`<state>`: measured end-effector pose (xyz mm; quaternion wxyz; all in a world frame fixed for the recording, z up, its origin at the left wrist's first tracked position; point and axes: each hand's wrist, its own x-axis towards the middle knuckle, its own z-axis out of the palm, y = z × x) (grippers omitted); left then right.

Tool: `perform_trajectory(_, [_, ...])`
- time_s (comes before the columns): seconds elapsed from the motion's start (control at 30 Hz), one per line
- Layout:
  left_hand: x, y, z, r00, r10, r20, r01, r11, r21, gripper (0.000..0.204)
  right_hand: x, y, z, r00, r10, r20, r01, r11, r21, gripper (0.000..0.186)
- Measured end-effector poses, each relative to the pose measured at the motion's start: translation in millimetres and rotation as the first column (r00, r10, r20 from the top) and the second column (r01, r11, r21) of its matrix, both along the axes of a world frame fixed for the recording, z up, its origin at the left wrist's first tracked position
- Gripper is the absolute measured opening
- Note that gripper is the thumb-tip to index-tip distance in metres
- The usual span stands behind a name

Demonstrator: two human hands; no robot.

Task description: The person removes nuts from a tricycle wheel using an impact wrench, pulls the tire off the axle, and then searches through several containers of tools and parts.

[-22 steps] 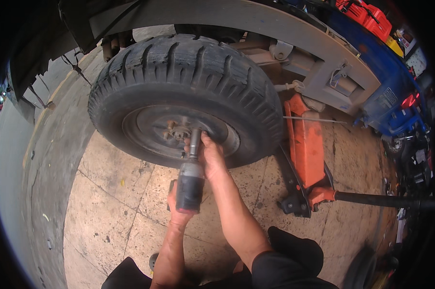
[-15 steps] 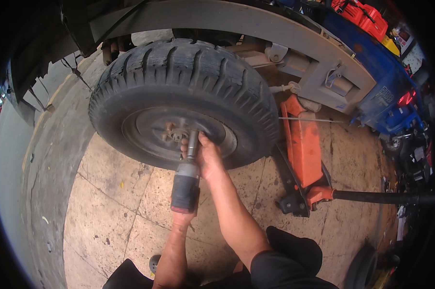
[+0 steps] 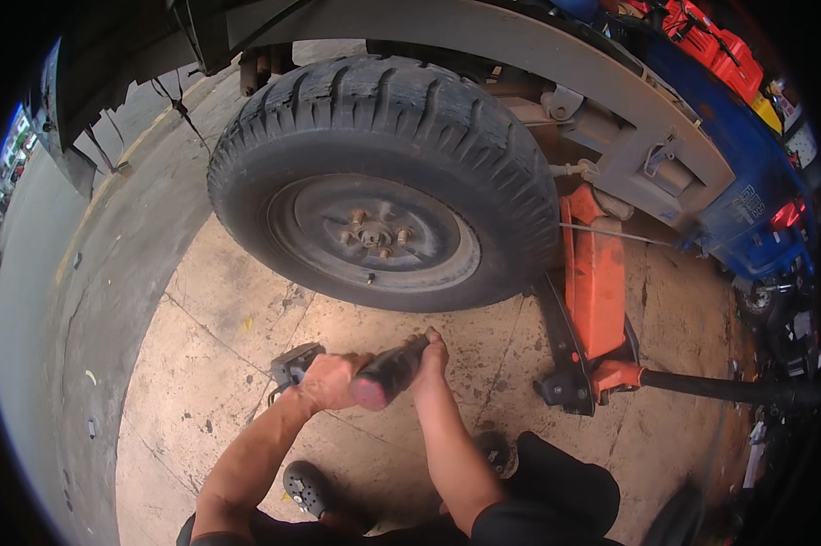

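My left hand is closed around the grip of a cordless impact wrench, its dark battery end jutting out to the left. At the tool's front end, my right hand is closed, with its thumb showing at the nose; the socket is mostly hidden there. The tool's reddish rear cap faces me. Both hands are in front of and below a large wheel, apart from it. The wheel's black treaded tyre surrounds a dusty rim. Several rusty lug nuts ring its hub.
An orange floor jack stands right of the wheel, its long black handle reaching right. A grey vehicle frame spans above, with a blue body part beyond. Below my forearms is a grey clog on stained floor tiles.
The impact wrench has come away from the wheel hub, down towards me, and turned so its battery end points left. My hands moved with it. The lug nuts are now uncovered.
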<state>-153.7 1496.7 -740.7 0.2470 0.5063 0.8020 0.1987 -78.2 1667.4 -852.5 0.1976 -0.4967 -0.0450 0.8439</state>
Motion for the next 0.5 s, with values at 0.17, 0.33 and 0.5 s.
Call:
perform_trajectory(0.17, [11.4, -8.9, -53.1, 0.937, -0.347, -0.049, 0.335, 0.927, -0.167, 0.03, 73.3, -41.3, -99.7, 0.995, 0.005, 0.101, 0.003, 0.997, -0.077, 0.025])
perform_trajectory(0.33, [30.0, -17.3, -82.1, 0.826, -0.562, -0.034, 0.545, 0.813, -0.207, 0.029, 137.6, -68.4, -144.7, 0.958, 0.229, 0.174, -0.209, 0.969, -0.13, 0.028])
perform_trajectory(0.5, [72.5, -56.2, -124.0, 0.847, -0.486, -0.215, 0.47, 0.874, -0.124, 0.026, 121.2, -92.1, -70.1, 0.658, 0.19, 0.729, -0.45, 0.875, 0.178, 0.053])
